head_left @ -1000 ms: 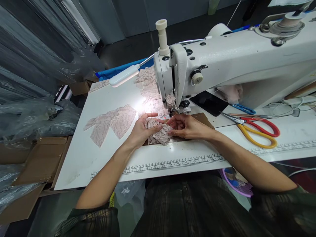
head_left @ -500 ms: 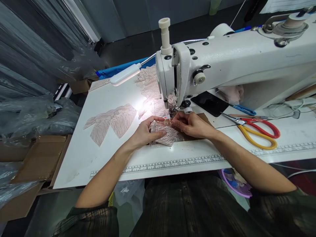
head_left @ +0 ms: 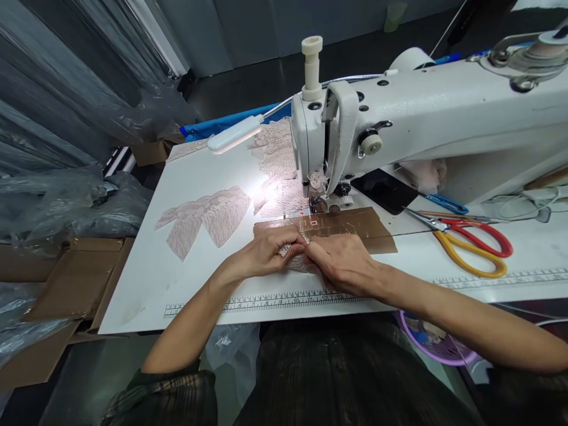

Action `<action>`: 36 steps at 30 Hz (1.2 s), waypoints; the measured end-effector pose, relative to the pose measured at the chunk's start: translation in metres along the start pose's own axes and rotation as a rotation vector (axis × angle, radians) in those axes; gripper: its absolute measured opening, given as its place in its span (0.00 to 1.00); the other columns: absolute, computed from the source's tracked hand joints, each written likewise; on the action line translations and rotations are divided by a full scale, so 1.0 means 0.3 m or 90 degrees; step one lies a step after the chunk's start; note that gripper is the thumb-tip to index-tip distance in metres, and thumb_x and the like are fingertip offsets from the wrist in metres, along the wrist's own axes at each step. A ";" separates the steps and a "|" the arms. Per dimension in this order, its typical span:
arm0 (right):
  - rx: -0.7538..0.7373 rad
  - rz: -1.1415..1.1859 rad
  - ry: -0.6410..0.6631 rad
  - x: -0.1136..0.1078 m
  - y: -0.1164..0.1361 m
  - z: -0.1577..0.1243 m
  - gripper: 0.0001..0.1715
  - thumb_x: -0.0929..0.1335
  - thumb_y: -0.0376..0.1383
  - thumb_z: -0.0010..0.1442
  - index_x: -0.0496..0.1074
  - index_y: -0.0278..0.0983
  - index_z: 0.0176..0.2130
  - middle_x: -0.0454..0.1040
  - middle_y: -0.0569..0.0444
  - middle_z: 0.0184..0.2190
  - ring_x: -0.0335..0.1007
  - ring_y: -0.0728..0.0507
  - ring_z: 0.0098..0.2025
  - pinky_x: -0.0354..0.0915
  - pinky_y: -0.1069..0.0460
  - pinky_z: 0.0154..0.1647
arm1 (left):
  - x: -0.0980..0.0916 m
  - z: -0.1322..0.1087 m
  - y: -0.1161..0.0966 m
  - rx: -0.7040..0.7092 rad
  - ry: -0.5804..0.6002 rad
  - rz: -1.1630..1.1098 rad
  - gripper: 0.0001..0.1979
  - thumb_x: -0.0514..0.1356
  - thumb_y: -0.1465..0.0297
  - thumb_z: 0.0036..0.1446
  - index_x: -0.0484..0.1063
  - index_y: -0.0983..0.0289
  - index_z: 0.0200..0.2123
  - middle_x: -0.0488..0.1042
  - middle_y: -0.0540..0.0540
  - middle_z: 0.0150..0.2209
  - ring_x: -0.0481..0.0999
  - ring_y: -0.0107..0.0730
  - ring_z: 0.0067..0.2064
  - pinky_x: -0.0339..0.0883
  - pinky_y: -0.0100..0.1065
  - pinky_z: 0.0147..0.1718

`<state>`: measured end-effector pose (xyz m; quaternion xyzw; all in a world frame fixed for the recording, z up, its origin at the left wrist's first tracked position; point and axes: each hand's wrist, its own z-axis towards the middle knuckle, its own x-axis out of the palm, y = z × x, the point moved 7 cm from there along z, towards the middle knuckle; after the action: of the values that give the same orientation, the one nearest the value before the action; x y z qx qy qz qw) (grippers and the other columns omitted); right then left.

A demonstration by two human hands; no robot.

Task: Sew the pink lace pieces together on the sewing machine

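Note:
Both hands meet in front of the sewing machine [head_left: 328, 142], pinching one small piece of pale pink lace [head_left: 299, 264]. My left hand [head_left: 270, 253] is closed on the lace, thumb and forefinger together. My right hand [head_left: 341, 260] grips it from the other side, its fingertips touching the left ones. Much of the lace is hidden by the fingers. Behind the hands a brown taped plate [head_left: 373, 228] covers the machine bed below the needle area. More lace pieces [head_left: 226, 216] lie flat on the white table [head_left: 137, 284] to the left.
A lit lamp [head_left: 235, 135] shines on a lace pile [head_left: 277, 151]. To the right are a black phone [head_left: 385, 190], blue snips [head_left: 445, 203] and scissors with red and yellow handles [head_left: 470, 251]. A printed ruler [head_left: 270, 303] follows the front edge. Below is a purple basket [head_left: 437, 355].
The lace has come away from the needle area toward me. Both hands have drawn closer together, uncovering the brown plate. The view has shifted slightly.

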<state>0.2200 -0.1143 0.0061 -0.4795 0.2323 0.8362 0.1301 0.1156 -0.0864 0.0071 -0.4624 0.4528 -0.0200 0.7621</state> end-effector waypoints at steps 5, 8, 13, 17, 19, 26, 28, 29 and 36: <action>0.029 -0.086 0.059 0.014 0.007 -0.021 0.11 0.58 0.24 0.57 0.64 0.37 0.35 0.71 0.52 0.26 0.57 0.47 0.23 0.42 0.50 0.24 | 0.041 -0.004 -0.009 0.030 0.069 0.110 0.08 0.50 0.78 0.60 0.63 0.62 0.30 0.67 0.53 0.30 0.64 0.32 0.31 0.58 0.32 0.30; 0.132 -0.086 0.128 0.026 -0.059 -0.053 0.10 0.60 0.26 0.55 0.66 0.37 0.35 0.73 0.49 0.27 0.58 0.46 0.23 0.42 0.50 0.23 | 0.008 -0.018 0.040 -0.015 0.058 0.128 0.07 0.52 0.79 0.55 0.64 0.62 0.30 0.67 0.53 0.30 0.65 0.33 0.32 0.57 0.33 0.30; 0.384 -0.121 0.127 -0.064 -0.251 -0.190 0.12 0.60 0.38 0.65 0.69 0.36 0.36 0.72 0.49 0.22 0.59 0.46 0.20 0.44 0.50 0.22 | -0.073 -0.027 0.110 -0.136 -0.053 0.018 0.08 0.56 0.65 0.64 0.72 0.62 0.35 0.71 0.53 0.30 0.68 0.30 0.31 0.60 0.32 0.31; 0.265 0.152 0.038 -0.101 -0.222 -0.131 0.22 0.67 0.50 0.63 0.72 0.36 0.47 0.76 0.44 0.42 0.73 0.39 0.41 0.66 0.48 0.38 | -0.025 -0.011 0.101 -0.208 -0.053 -0.101 0.18 0.63 0.60 0.59 0.72 0.61 0.49 0.76 0.53 0.36 0.73 0.31 0.34 0.64 0.31 0.34; 0.203 0.258 0.050 -0.079 -0.184 -0.063 0.35 0.71 0.51 0.58 0.67 0.36 0.58 0.73 0.42 0.52 0.70 0.36 0.53 0.66 0.45 0.50 | -0.008 -0.009 0.092 -0.226 -0.072 -0.172 0.21 0.65 0.60 0.57 0.71 0.62 0.50 0.76 0.53 0.35 0.74 0.32 0.36 0.66 0.31 0.37; 0.343 0.555 0.260 0.065 -0.213 0.011 0.22 0.72 0.43 0.58 0.74 0.33 0.48 0.76 0.54 0.29 0.70 0.47 0.30 0.63 0.52 0.30 | -0.036 -0.035 0.158 -0.336 -0.209 -0.354 0.23 0.72 0.58 0.47 0.70 0.64 0.41 0.77 0.52 0.29 0.74 0.27 0.28 0.64 0.26 0.26; 0.386 0.612 0.274 0.075 -0.232 -0.003 0.17 0.73 0.45 0.56 0.75 0.34 0.39 0.73 0.56 0.26 0.65 0.49 0.26 0.58 0.54 0.26 | -0.050 -0.042 0.179 -0.360 -0.265 -0.396 0.22 0.73 0.58 0.47 0.72 0.65 0.38 0.77 0.52 0.28 0.74 0.27 0.27 0.65 0.26 0.25; 0.401 0.622 0.261 0.073 -0.242 -0.006 0.17 0.73 0.46 0.55 0.75 0.34 0.37 0.72 0.56 0.25 0.63 0.50 0.26 0.57 0.54 0.25 | -0.053 -0.042 0.185 -0.364 -0.282 -0.416 0.21 0.73 0.58 0.46 0.73 0.65 0.37 0.78 0.52 0.28 0.75 0.27 0.27 0.66 0.26 0.26; 0.358 0.554 0.183 0.056 -0.239 0.016 0.15 0.70 0.46 0.59 0.73 0.36 0.33 0.66 0.59 0.23 0.58 0.50 0.25 0.52 0.53 0.26 | -0.069 -0.045 0.187 -0.360 -0.320 -0.361 0.19 0.72 0.57 0.46 0.76 0.65 0.33 0.75 0.50 0.24 0.69 0.24 0.23 0.60 0.26 0.21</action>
<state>0.2396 -0.0504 -0.0252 -0.3950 0.6400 0.6445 -0.1377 0.0719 -0.0543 -0.0218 -0.7474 0.0979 0.0092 0.6570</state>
